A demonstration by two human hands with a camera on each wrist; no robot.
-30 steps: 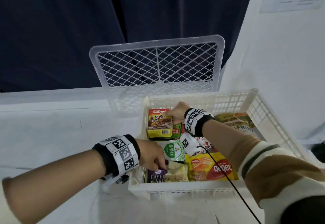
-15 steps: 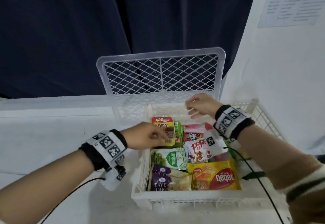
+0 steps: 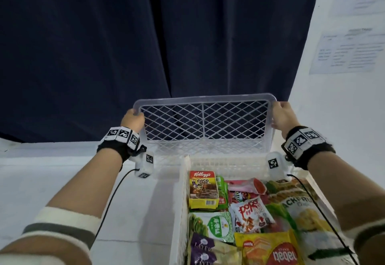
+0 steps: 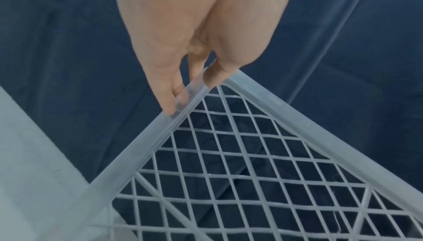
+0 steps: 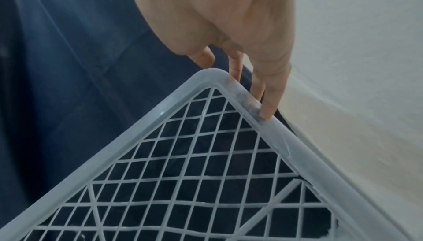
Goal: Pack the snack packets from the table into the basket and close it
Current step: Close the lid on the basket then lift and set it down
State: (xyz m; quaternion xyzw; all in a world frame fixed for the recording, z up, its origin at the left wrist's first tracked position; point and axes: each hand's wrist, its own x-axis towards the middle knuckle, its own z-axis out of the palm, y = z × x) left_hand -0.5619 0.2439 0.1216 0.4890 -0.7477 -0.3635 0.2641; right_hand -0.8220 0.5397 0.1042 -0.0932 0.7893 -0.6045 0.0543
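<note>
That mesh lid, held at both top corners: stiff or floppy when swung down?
The lid is probably fairly stiff: its thick frame stays straight between the left hand and right hand. Likely light, being mostly open lattice. The thin mesh may flex if pressed.

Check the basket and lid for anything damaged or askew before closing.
Nothing stands out. The lid stands upright behind the basket, its lattice looks intact, the left hand and right hand grip its top corners, and the packets lie inside.
</note>
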